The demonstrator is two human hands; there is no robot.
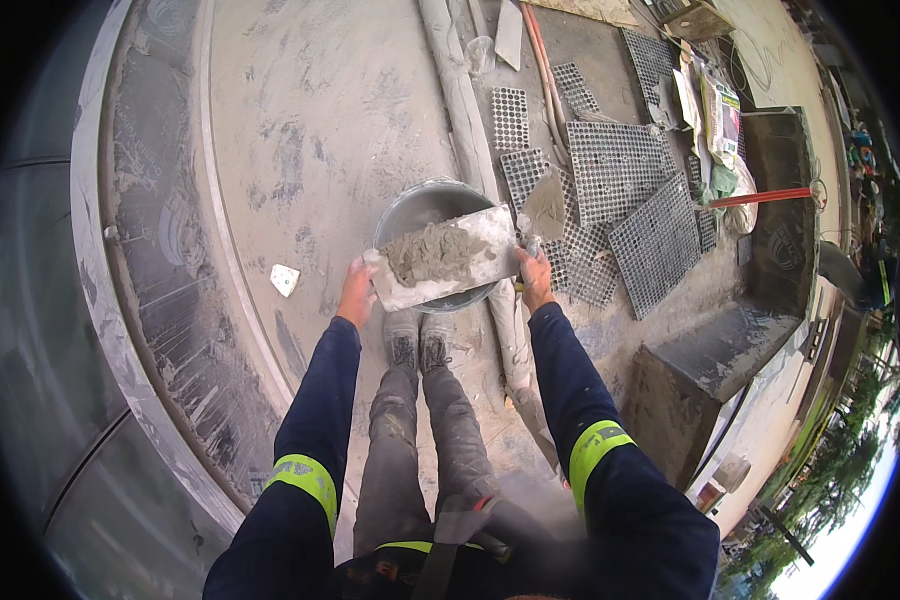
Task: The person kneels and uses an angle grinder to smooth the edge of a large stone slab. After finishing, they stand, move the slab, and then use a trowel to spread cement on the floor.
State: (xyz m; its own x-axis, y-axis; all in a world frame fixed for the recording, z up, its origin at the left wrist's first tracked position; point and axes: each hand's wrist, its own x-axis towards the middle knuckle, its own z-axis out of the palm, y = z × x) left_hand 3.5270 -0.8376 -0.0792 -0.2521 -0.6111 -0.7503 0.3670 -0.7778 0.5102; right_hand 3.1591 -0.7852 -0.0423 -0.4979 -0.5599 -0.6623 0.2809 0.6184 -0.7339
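Observation:
A flat, pale rectangular board (483, 262) spans the bucket, tilted with its right end farther from me. Wet grey mortar (436, 254) is heaped over its left and middle part. My left hand (357, 290) is closed on the board's left end. At the other end, my right hand (536, 277) is closed around the handle of a pointed trowel (545, 207), whose mortar-smeared blade points away from me. That hand also lies against the board's right edge; whether it grips the board too is hidden. Beneath the board stands a round grey bucket (395, 213), partly covered.
Perforated dark grid panels (620, 170) lie scattered to the right. A long wrapped pipe (457, 90) runs past the bucket. A white chip (284, 280) lies on the dusty floor at left. Bags (722, 120), a red bar (765, 197) and a dark step-like block (715, 350) are at right.

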